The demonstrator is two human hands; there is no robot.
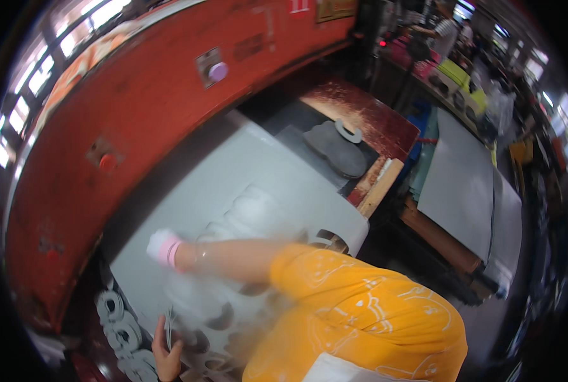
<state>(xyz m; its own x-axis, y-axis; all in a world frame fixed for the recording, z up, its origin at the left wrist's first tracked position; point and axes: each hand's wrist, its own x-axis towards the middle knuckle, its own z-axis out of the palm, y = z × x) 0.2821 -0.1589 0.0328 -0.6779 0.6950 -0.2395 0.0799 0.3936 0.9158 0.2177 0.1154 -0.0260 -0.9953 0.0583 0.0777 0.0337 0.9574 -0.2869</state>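
Observation:
My right hand [163, 247], in a white glove with a pink cuff, reaches across a wide pale grey sheet [233, 159] toward its left side. Motion blur and the glove hide the fingers, so I cannot tell what they hold. Below it, near the sheet's lower-left edge, my bare left hand [167, 361] has its finger and thumb around a thin, curved, pale strip [170, 328]. Dark curved cut-outs [220, 316] mark the sheet beside that hand. A curved metal band [331, 240] sits at the sheet's right end, past my right forearm.
A red press beam [163, 95] with buttons spans the far side. Stacked grey ring-shaped pieces [119, 331] stand at the lower left. A dark red board [385, 121] carries a grey rounded slab [338, 149]. Grey sheets [459, 184] lie stacked at the right; a person [445, 35] stands far back.

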